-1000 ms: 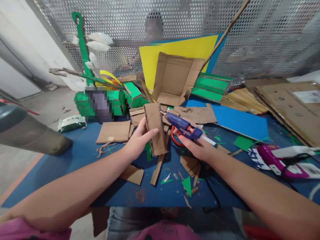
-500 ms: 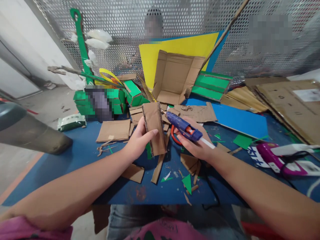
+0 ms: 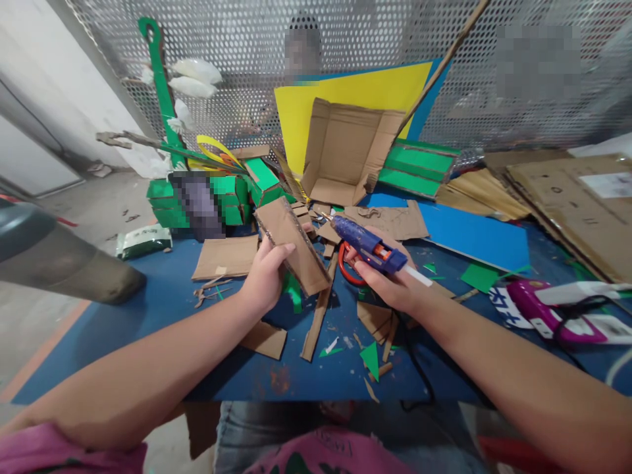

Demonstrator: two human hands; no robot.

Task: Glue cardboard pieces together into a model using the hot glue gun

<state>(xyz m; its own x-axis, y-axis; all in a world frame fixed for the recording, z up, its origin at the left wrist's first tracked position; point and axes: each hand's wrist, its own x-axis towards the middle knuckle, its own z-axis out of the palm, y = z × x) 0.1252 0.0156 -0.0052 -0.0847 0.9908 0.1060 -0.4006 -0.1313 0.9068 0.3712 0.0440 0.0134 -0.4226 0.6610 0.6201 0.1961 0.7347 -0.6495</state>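
Note:
My left hand [image 3: 264, 276] grips a brown cardboard rectangle [image 3: 291, 245], tilted so its top leans left, above the blue table [image 3: 162, 309]. My right hand [image 3: 390, 283] is wrapped around a blue glue gun [image 3: 368, 243] with an orange trigger and a white glue stick at its back. The gun's nozzle points left, close to the upper right edge of the cardboard piece. Red-handled scissors [image 3: 345, 266] lie on the table under the gun.
Cardboard scraps and green paper bits litter the table. An open cardboard box [image 3: 345, 155], yellow and blue sheets and green boxes [image 3: 417, 171] stand behind. A magenta tool [image 3: 548, 309] lies at right, flat cardboard [image 3: 577, 204] far right. A perforated metal screen backs the table.
My left hand has turned the cardboard piece from near upright to leaning left. The glue gun has shifted slightly up and right, its nozzle still near the cardboard's edge.

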